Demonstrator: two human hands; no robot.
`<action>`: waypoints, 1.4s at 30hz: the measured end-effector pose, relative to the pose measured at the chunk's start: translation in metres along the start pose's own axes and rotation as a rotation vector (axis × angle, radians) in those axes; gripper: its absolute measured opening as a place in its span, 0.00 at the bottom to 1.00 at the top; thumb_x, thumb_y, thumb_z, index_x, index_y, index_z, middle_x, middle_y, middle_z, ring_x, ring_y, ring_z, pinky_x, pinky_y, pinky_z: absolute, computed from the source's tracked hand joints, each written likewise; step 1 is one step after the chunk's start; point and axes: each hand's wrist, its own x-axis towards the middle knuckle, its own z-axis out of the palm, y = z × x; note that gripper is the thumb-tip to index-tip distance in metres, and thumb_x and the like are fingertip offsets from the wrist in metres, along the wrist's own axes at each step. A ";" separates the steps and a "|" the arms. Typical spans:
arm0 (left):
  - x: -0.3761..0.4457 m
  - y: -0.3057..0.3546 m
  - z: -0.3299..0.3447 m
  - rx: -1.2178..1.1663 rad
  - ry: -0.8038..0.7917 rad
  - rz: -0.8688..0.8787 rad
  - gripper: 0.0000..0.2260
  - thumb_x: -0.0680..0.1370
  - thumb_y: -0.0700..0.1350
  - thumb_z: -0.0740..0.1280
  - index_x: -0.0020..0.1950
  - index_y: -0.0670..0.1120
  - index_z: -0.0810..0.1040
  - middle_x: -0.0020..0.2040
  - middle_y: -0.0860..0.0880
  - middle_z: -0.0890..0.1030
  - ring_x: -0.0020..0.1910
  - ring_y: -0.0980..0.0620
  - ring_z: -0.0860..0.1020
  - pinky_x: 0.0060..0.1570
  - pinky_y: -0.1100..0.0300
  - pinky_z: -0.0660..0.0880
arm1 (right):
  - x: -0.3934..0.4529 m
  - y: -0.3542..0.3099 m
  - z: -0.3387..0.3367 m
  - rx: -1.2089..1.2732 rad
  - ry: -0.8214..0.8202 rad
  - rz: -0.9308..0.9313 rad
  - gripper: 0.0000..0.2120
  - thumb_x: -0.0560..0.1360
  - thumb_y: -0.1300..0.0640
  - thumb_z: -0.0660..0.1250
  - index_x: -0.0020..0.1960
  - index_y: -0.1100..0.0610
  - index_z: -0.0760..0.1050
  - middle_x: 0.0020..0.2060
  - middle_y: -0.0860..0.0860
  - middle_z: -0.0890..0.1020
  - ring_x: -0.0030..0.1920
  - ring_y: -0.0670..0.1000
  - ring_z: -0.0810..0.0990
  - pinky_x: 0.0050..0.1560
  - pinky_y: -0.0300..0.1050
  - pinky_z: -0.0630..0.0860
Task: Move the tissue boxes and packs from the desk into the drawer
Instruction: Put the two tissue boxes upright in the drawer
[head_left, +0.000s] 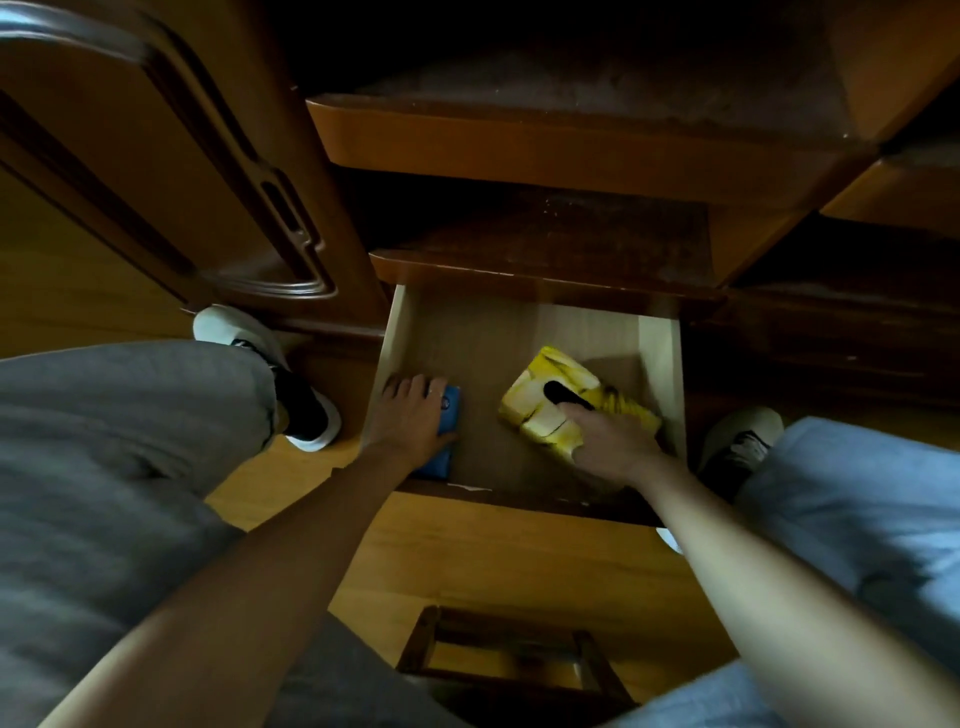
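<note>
A pale wooden drawer (662, 364) stands pulled out low in a dark wooden cabinet. Inside it on the left lies a blue tissue pack (448, 421), and my left hand (410, 421) rests on top of it, fingers curled over its far end. On the right of the drawer sits a yellow and white tissue box (545, 400) with a dark oval slot, tilted at an angle. My right hand (610, 441) grips its near right corner, and part of the box is hidden under the hand.
Two open shelves (545, 150) of the cabinet sit above the drawer. A carved cabinet door (156, 156) stands to the left. My knees in grey trousers and my shoes flank the drawer on the wooden floor. A small wooden stool (519, 660) is below me.
</note>
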 end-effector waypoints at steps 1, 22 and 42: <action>0.000 0.001 -0.001 -0.007 0.003 -0.002 0.34 0.75 0.62 0.69 0.76 0.49 0.62 0.72 0.44 0.70 0.69 0.42 0.70 0.72 0.48 0.64 | -0.002 0.000 -0.003 -0.061 0.024 -0.040 0.32 0.76 0.56 0.63 0.79 0.43 0.64 0.64 0.53 0.80 0.60 0.61 0.80 0.52 0.49 0.76; -0.004 0.023 -0.025 -0.012 -0.098 -0.115 0.32 0.78 0.54 0.69 0.78 0.47 0.60 0.74 0.43 0.68 0.72 0.42 0.67 0.73 0.46 0.62 | -0.041 0.022 0.009 -0.192 -0.155 -0.074 0.19 0.83 0.60 0.55 0.66 0.52 0.79 0.59 0.54 0.83 0.56 0.56 0.82 0.54 0.51 0.79; -0.021 0.067 -0.466 -0.121 1.094 0.236 0.07 0.77 0.49 0.66 0.53 0.53 0.82 0.50 0.54 0.83 0.54 0.51 0.78 0.41 0.55 0.77 | -0.168 -0.074 -0.369 -0.036 1.345 -0.377 0.10 0.78 0.54 0.63 0.53 0.43 0.80 0.46 0.39 0.83 0.51 0.41 0.79 0.43 0.42 0.77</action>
